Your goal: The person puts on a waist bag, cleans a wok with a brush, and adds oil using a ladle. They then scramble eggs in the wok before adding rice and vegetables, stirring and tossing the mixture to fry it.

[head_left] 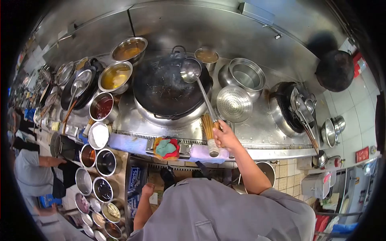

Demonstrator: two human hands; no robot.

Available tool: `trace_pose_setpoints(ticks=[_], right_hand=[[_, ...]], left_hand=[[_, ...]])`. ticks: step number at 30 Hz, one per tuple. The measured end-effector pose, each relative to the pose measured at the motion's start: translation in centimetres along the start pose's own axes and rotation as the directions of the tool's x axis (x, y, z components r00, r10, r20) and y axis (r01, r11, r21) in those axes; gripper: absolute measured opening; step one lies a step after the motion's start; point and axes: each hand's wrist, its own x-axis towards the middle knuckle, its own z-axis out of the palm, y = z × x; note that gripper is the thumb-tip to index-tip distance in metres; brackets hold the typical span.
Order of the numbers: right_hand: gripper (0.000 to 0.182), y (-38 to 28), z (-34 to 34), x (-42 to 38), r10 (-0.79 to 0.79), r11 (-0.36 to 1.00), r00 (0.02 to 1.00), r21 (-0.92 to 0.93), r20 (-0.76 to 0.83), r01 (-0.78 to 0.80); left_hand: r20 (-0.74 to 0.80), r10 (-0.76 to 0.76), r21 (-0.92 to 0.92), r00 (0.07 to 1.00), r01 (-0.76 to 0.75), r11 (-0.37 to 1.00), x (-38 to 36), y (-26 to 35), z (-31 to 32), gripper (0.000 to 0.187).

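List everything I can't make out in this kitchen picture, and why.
All in the head view:
Left hand: too small to tell whether it holds anything.
Space beneath the wok: hidden by the wok itself.
Pot below the counter: partly covered by the right forearm.
Far-left utensils: blurred, small.

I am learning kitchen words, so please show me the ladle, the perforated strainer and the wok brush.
Ladle (190, 71): head view, on its bowl.
Perforated strainer (234, 104): head view, on its holed face.
Wok brush (207, 126): head view, on its bristles.
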Motion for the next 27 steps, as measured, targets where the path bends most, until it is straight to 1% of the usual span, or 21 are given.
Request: trace_pose_setpoints(ticks=[2,3,4,6,7,8,10,11,12,14,15,16,17,18,19,20,22,23,25,26,27], right_hand=[[0.044,0.1,-1.9,0.4,-0.005,0.999,0.999,-0.038,0.044,0.006],[0.047,0.1,-2.7,0.7,-0.016,0.998,0.998,-0.06,0.069,0.02],[0.047,0.3,-3.2,1.0,0.005,0.998,0.996,-0.068,0.095,0.002],[0.055,0.1,-3.9,2.3,-0.042,0.961,0.999,-0.275,-0.022,0.034],[0.062,0.2,-4.9,3.7,-0.063,0.907,0.998,-0.416,0.016,0.064],[0.062,1.2,-5.5,5.5,-0.052,0.906,0.998,-0.419,0.037,0.063],[0.062,1.1,-4.2,7.3,-0.371,0.603,0.929,-0.76,0.001,0.242],[0.058,1.1,-4.0,7.5,-0.38,0.63,0.925,-0.736,-0.013,0.248],[0.058,1.7,-3.6,8.3,-0.382,0.625,0.924,-0.736,0.002,0.26],[0.057,3.6,-3.0,10.5,-0.559,0.353,0.827,-0.886,0.058,0.302],[0.043,3.4,-1.8,10.3,-0.458,0.528,0.889,-0.808,-0.01,0.263],[0.043,3.1,-0.9,10.0,-0.464,0.524,0.886,-0.806,0.002,0.276],[0.033,2.7,-0.1,9.7,-0.27,0.782,0.963,-0.584,-0.002,0.218],[0.024,1.9,1.1,9.0,-0.069,0.946,0.996,-0.312,0.061,0.085],[0.013,0.6,2.2,8.2,-0.014,0.992,0.995,-0.123,0.102,0.026],[0.013,0.5,2.5,8.9,0.001,1.0,0.99,0.003,0.144,-0.002],[0.017,0.6,4.7,9.4,-0.043,0.995,0.995,-0.088,0.092,0.051],[0.019,0.5,5.8,9.7,-0.122,0.962,0.991,-0.238,0.056,0.132],[0.026,-0.3,7.5,10.6,-0.297,0.832,0.955,-0.49,0.0,0.259],[0.018,-1.1,7.8,10.9,-0.22,0.919,0.975,-0.33,0.018,0.213],[0.015,-2.3,8.3,10.8,-0.167,0.958,0.985,-0.23,0.046,0.173]], left_hand=[[-0.073,-0.041,-0.193,0.996,0.026,0.981,-2.4,2.9,1.6,0.037],[-0.059,0.02,-0.271,0.998,-0.035,0.962,-3.7,4.2,2.2,0.036],[-0.065,-0.012,-0.285,0.998,-0.007,0.959,-4.7,4.6,3.3,0.036],[-0.003,0.025,-0.27,1.0,-0.025,0.962,-6.8,5.1,5.1,0.038],[-0.015,-0.042,-0.237,0.999,0.038,0.971,-8.4,5.8,5.7,0.038],[-0.024,-0.062,-0.247,0.998,0.055,0.967,-10.3,6.3,6.1,0.038],[-0.037,-0.108,-0.09,0.993,0.105,0.99,-13.1,6.7,6.6,0.039],[-0.018,-0.037,-0.068,0.999,0.036,0.997,-13.3,4.8,7.8,0.041],[-0.029,-0.042,-0.077,0.999,0.04,0.996,-14.4,4.1,8.6,0.041],[0.082,-0.173,-0.093,0.982,0.18,0.979,-15.8,3.3,9.2,0.042],[0.069,-0.172,-0.101,0.983,0.179,0.979,-16.2,2.9,9.6,0.042],[0.048,-0.217,-0.177,0.975,0.222,0.959,-16.7,2.5,10.1,0.039],[0.031,-0.262,-0.253,0.964,0.262,0.931,-17.1,2.0,10.6,0.036],[0.018,-0.308,-0.329,0.951,0.297,0.896,-17.4,1.7,10.7,0.032],[0.08,-0.371,-0.411,0.925,0.369,0.834,-16.9,1.0,10.9,0.028],[0.075,-0.376,-0.419,0.924,0.371,0.829,-16.7,0.1,11.2,0.028],[-0.02,-0.295,-0.606,0.955,0.223,0.764,-16.6,-1.5,11.7,0.027],[-0.024,-0.302,-0.619,0.953,0.223,0.753,-16.6,-2.4,11.9,0.027],[-0.135,-0.277,-0.721,0.951,0.097,0.686,-17.4,-2.9,11.8,0.027],[-0.124,-0.288,-0.731,0.95,0.109,0.674,-18.5,-3.3,12.2,0.027],[-0.133,-0.338,-0.792,0.932,0.104,0.601,-19.2,-3.6,12.4,0.027]])
